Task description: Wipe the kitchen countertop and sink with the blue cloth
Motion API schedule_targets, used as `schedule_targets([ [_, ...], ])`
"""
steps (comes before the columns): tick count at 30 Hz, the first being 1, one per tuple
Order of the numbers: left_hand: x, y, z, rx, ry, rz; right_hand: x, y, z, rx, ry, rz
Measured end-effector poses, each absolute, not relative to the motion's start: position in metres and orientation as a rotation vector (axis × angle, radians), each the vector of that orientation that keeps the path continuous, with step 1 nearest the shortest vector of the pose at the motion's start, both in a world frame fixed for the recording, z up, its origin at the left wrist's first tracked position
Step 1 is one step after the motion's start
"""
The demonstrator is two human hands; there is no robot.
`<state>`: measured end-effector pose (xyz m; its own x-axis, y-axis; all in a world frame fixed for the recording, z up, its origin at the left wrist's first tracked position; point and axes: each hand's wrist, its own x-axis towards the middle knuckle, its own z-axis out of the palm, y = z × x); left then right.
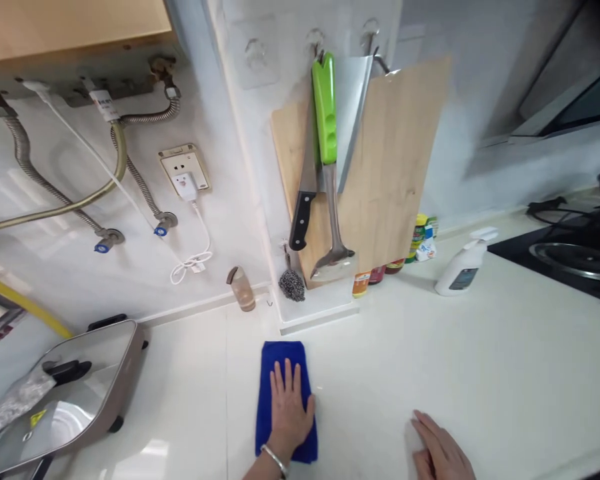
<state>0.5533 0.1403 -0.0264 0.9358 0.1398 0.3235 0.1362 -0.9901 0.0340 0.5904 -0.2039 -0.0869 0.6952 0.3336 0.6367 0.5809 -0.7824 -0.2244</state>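
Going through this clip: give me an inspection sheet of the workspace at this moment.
Surface: glossy white countertop.
Job's things: blue cloth under the left hand; right hand nearby on the countertop.
Clutter: spray bottle, small bottles, glass cup, steel scourer.
Hands: left lies flat on the cloth, bracelet on its wrist; right lies open, holding nothing visible.
Cables: white charger cable looping down from a wall socket; metal hoses on the wall.
Surroundings: hanging cutting board, knife, green-handled spatula; stove; lidded electric pan.
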Motion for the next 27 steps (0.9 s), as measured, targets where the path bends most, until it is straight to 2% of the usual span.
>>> schedule_targets([
  [5, 0.548, 0.059, -0.011, 2.872, -0.147, 0.176, 0.584, -0.198, -0.073, -2.489, -0.649, -0.743],
  [10, 0.546, 0.039, -0.004, 2.701, -0.284, 0.052, 0.586, -0.2, -0.075, -2.465, -0.653, -0.746],
  [20, 0.486, 0.103, 0.005, 2.73, -0.355, 0.099, 0.586, -0.2, -0.073, -2.449, -0.657, -0.774],
  [27, 0.399, 0.177, 0.013, 2.96, 0.002, 0.247, 0.586, -0.207, -0.085, -2.418, -0.695, -0.768],
])
